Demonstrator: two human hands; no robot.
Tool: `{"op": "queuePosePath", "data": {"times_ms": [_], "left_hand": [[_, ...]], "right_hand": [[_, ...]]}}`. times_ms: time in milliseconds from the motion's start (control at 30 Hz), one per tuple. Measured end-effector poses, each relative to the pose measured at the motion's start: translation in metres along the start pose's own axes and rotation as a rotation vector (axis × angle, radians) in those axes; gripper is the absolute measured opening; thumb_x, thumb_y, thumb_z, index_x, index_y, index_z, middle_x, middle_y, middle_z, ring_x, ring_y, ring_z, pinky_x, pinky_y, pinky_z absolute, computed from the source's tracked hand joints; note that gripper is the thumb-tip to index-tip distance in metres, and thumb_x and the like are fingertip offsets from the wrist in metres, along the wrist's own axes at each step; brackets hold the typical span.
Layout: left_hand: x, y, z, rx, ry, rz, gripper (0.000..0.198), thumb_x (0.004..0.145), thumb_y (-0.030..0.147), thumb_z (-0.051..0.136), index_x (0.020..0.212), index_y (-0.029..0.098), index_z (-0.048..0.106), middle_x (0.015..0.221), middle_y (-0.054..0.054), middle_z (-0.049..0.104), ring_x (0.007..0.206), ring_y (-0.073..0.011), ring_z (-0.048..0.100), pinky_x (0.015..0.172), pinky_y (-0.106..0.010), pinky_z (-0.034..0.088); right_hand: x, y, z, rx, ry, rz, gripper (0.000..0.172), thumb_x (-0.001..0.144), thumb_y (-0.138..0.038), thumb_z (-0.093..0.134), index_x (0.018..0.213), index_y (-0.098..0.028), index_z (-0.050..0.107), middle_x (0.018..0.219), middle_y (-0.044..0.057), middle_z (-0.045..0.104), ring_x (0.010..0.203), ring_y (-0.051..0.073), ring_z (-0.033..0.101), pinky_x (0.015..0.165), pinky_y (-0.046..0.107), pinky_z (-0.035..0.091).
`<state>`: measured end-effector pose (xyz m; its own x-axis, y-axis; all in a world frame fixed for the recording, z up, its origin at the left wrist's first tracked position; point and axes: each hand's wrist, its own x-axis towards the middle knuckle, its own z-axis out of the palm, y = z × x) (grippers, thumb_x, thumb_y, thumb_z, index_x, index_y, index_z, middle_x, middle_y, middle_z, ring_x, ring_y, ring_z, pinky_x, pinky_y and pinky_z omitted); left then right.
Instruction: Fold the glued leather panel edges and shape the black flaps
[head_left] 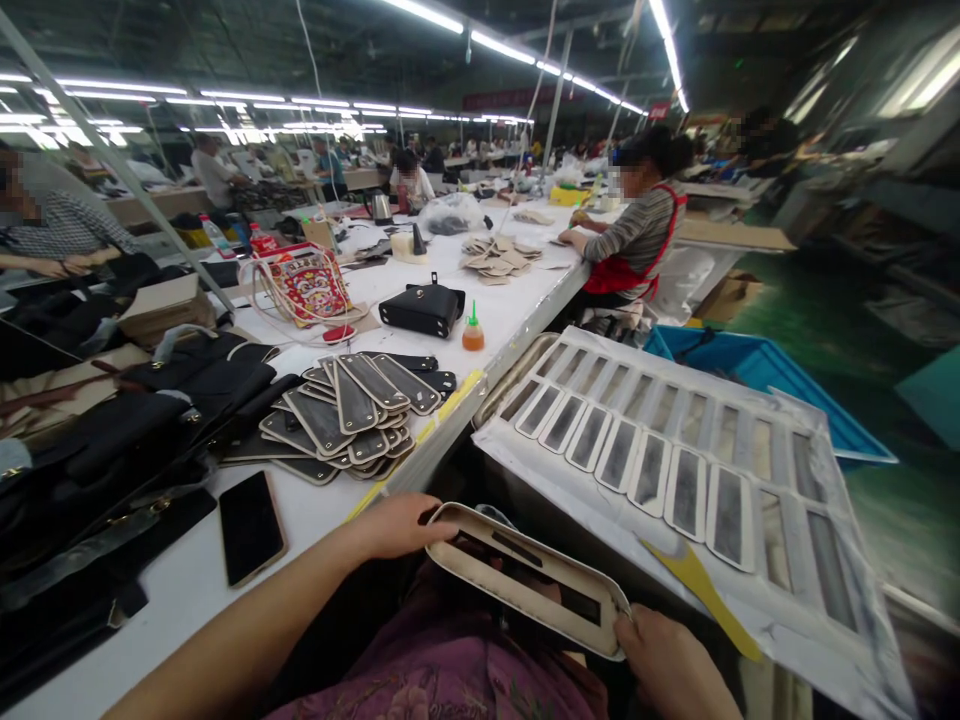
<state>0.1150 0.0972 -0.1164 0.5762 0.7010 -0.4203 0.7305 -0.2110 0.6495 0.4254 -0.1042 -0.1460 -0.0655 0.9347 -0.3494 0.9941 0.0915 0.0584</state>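
My left hand (403, 524) and my right hand (669, 656) hold a long beige piece with rounded ends (517, 598) above my lap. It has a raised rim and dark slots inside. The left fingers close over its far-left end; the right thumb and fingers pinch its near-right end. To its right, a white covered rack (795, 600) carries a row of dark panels with pale borders (631, 455). A flat yellow tool (705, 595) lies on the rack's near edge. On the table at left is a pile of black strap-like panels with beige edges (345, 410).
Left on the white table (176, 620) are a phone (251, 528) and black bags (150, 410). Farther back stand a glue bottle (472, 330), a black box-shaped bag (421, 307) and a patterned bag (315, 285). A blue crate (795, 390) is behind the rack. A co-worker (637, 230) sits across.
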Motion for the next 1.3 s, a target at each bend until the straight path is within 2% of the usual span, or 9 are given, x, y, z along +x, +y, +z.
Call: {"op": "queuePosePath", "data": {"times_ms": [100,200,333,500,633,800,1133,1200,1300], "left_hand": [[-0.009,0.016,-0.005,0.322,-0.055,0.003,0.020,0.078,0.030,0.048,0.085,0.016,0.060,0.080,-0.006,0.064,0.073,-0.0202,0.060,0.067,-0.026,0.044],[0.000,0.020,-0.003,0.357,-0.087,-0.041,0.023,0.078,0.019,0.038,0.083,0.017,0.061,0.072,-0.004,0.063,0.056,-0.0153,0.058,0.056,-0.023,0.042],[0.019,0.015,0.001,0.401,-0.048,-0.054,0.020,0.072,0.017,0.045,0.082,0.016,0.062,0.085,-0.007,0.065,0.075,-0.0188,0.060,0.063,-0.024,0.042],[0.013,0.015,0.009,0.440,-0.045,-0.079,0.020,0.074,0.016,0.042,0.075,0.013,0.062,0.081,-0.010,0.065,0.072,-0.0198,0.060,0.061,-0.025,0.040],[-0.001,0.020,0.015,0.457,-0.023,-0.068,0.022,0.077,0.014,0.037,0.072,0.014,0.059,0.082,-0.010,0.065,0.079,-0.0208,0.060,0.066,-0.026,0.041],[-0.002,0.025,0.018,0.560,0.060,-0.065,0.022,0.081,0.019,0.036,0.082,0.016,0.058,0.084,-0.010,0.065,0.084,-0.0236,0.061,0.071,-0.029,0.041],[0.005,0.024,0.014,0.455,-0.001,-0.061,0.019,0.076,0.015,0.039,0.075,0.016,0.058,0.081,-0.007,0.065,0.079,-0.0205,0.061,0.065,-0.025,0.040],[0.004,0.028,0.012,0.474,0.001,-0.048,0.020,0.077,0.015,0.040,0.081,0.017,0.059,0.085,-0.007,0.066,0.084,-0.0212,0.061,0.070,-0.026,0.041],[-0.004,0.031,0.013,0.490,0.029,-0.031,0.031,0.083,0.024,0.040,0.109,0.018,0.056,0.098,-0.008,0.065,0.090,-0.0227,0.061,0.077,-0.029,0.043]], "right_hand": [[-0.001,-0.004,-0.004,0.045,-0.033,0.063,0.030,0.066,0.006,0.046,0.081,-0.013,0.063,0.081,0.012,0.062,0.071,0.028,0.062,0.058,0.033,0.043],[-0.007,-0.016,-0.007,0.276,-0.081,0.294,0.024,0.084,-0.011,0.037,0.077,-0.015,0.060,0.076,0.012,0.063,0.070,0.026,0.064,0.056,0.032,0.041],[-0.012,-0.027,-0.016,0.367,-0.140,0.418,0.031,0.088,-0.018,0.030,0.075,-0.017,0.059,0.075,0.012,0.065,0.075,0.029,0.064,0.059,0.034,0.041],[-0.003,-0.025,-0.035,0.383,-0.097,0.519,0.033,0.086,-0.022,0.031,0.071,-0.015,0.060,0.071,0.014,0.065,0.075,0.030,0.064,0.061,0.035,0.042],[-0.003,-0.028,-0.042,0.320,-0.032,0.526,0.032,0.086,-0.021,0.033,0.076,-0.013,0.062,0.072,0.014,0.065,0.076,0.028,0.064,0.064,0.034,0.044],[-0.002,-0.030,-0.039,0.325,-0.014,0.567,0.030,0.084,-0.020,0.036,0.075,-0.013,0.063,0.072,0.014,0.065,0.075,0.027,0.064,0.064,0.034,0.045],[0.001,-0.024,-0.036,0.362,-0.010,0.537,0.034,0.083,-0.026,0.036,0.072,-0.013,0.066,0.072,0.014,0.065,0.073,0.028,0.063,0.063,0.035,0.045],[0.002,-0.024,-0.037,0.353,-0.005,0.530,0.034,0.083,-0.025,0.036,0.072,-0.013,0.066,0.071,0.015,0.065,0.072,0.029,0.063,0.063,0.036,0.045],[0.001,-0.022,-0.040,0.358,-0.003,0.536,0.035,0.083,-0.023,0.035,0.071,-0.013,0.066,0.071,0.015,0.065,0.072,0.030,0.063,0.064,0.038,0.046]]}}
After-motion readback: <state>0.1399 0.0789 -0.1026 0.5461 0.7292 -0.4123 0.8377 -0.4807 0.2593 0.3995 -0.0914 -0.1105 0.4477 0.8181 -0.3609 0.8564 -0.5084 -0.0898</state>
